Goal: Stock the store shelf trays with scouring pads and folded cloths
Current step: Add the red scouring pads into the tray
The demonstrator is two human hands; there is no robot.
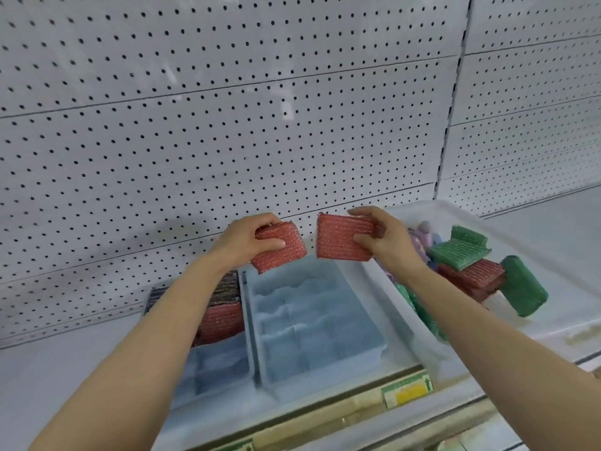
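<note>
A: Left tray is half hidden by the left forearm; the dark stack behind it cannot be identified.
B: Clear bin contents are crossed by the right forearm. Shelf label print is blurred, unreadable.

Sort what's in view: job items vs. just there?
Job:
left hand and right hand, each gripping a red pad
blue trays
clear bin of green pads

Just there:
pegboard
yellow shelf label
</note>
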